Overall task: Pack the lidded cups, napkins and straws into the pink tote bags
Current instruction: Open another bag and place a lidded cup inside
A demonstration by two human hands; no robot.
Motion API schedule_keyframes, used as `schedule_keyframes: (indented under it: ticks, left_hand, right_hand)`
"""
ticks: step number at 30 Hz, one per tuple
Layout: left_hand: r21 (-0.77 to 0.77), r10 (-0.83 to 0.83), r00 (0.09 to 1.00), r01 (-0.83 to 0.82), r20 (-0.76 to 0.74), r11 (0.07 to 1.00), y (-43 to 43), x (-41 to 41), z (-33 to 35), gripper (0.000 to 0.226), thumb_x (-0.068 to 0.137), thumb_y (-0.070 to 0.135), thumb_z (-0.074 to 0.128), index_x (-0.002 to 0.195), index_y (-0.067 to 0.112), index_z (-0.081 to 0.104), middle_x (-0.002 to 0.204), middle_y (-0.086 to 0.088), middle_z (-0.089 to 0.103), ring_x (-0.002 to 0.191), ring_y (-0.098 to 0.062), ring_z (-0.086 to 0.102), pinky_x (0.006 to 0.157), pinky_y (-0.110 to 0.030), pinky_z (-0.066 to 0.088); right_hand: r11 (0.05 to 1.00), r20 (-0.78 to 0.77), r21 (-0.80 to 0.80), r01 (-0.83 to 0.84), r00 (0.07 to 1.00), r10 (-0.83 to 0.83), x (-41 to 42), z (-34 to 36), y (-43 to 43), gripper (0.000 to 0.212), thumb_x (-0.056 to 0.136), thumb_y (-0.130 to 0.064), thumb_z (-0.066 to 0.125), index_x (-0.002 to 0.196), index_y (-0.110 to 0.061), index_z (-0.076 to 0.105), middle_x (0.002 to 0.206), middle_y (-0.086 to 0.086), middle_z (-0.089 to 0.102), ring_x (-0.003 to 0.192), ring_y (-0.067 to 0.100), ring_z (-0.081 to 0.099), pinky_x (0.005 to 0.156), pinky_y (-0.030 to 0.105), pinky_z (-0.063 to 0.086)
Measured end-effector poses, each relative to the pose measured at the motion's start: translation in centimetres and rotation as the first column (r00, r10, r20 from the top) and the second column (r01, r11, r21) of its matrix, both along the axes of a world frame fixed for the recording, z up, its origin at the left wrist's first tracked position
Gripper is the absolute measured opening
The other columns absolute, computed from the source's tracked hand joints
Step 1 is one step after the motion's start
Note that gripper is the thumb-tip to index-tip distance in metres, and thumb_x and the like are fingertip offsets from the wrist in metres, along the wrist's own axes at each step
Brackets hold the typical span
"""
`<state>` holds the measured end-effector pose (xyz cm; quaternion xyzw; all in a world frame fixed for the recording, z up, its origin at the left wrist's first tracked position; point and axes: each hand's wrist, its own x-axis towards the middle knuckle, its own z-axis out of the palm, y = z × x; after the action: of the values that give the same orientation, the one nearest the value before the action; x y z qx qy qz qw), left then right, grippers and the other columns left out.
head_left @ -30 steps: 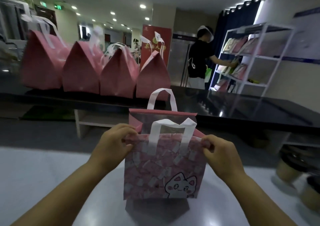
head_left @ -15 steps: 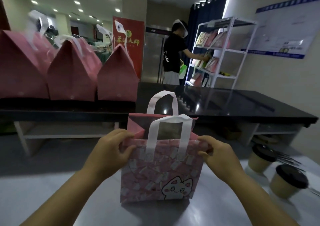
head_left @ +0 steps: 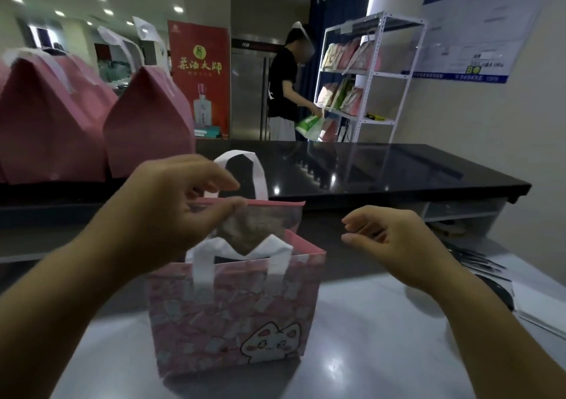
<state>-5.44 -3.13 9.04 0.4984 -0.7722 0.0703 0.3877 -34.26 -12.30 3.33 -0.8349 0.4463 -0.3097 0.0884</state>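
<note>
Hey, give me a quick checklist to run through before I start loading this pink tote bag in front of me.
1. Pink tote bag upright on the white table: ok.
2. Bag mouth open at the top: ok.
3. Left hand gripping the back rim to steady the bag: cannot tell; its fingertips are at the rim.
4. Right hand free, holding nothing: ok.
5. Bag interior free of items: cannot tell.

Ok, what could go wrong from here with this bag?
Only the left hand holds the bag, pinching its far rim. The right hand hovers off it, so the bag may tip or slide on the table. The near handle droops across the mouth and could snag whatever goes in.
</note>
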Motion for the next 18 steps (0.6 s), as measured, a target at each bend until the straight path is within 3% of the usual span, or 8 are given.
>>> schedule_keyframes:
  ticks: [7, 13, 18]
  left_hand:
    - [0.090, -0.082, 0.978, 0.065, 0.194, 0.994, -3.4, -11.1, 1.4, 0.043, 0.070, 0.060, 0.045, 0.094, 0.030, 0.064, 0.084, 0.020, 0.060, 0.076, 0.007, 0.057, 0.062, -0.012, 0.047]
    - [0.205, -0.056, 0.968, 0.004, 0.245, 0.979, -7.4, -21.0, -3.6, 0.039, 0.077, 0.057, 0.049, 0.107, 0.034, 0.059, 0.099, 0.017, 0.059, 0.084, 0.001, 0.055, 0.071, -0.015, 0.048]
    - [0.322, -0.017, 0.960, -0.077, 0.281, 0.944, -10.1, -26.8, -9.2, 0.036, 0.083, 0.058, 0.050, 0.110, 0.035, 0.055, 0.106, 0.019, 0.055, 0.091, -0.001, 0.051, 0.076, -0.022, 0.048]
  right_hand:
    - [0.999, -0.138, 0.020, -0.048, 0.989, 0.050, -8.4, -0.1, -2.8, 0.027, 0.082, -0.040, 0.067, 0.107, -0.033, 0.063, 0.091, -0.018, 0.065, 0.083, -0.003, 0.060, 0.075, 0.020, 0.051]
    - [0.998, -0.299, 0.017, -0.053, 0.953, 0.056, -16.8, -2.1, -5.7, 0.031, 0.084, -0.048, 0.062, 0.113, -0.036, 0.059, 0.095, -0.021, 0.059, 0.085, -0.002, 0.054, 0.073, 0.016, 0.045]
    - [0.997, -0.467, 0.063, 0.042, 0.884, -0.008, -23.0, -4.7, -7.9, 0.039, 0.085, -0.049, 0.058, 0.121, -0.033, 0.053, 0.115, -0.014, 0.055, 0.107, 0.011, 0.050, 0.083, 0.025, 0.044]
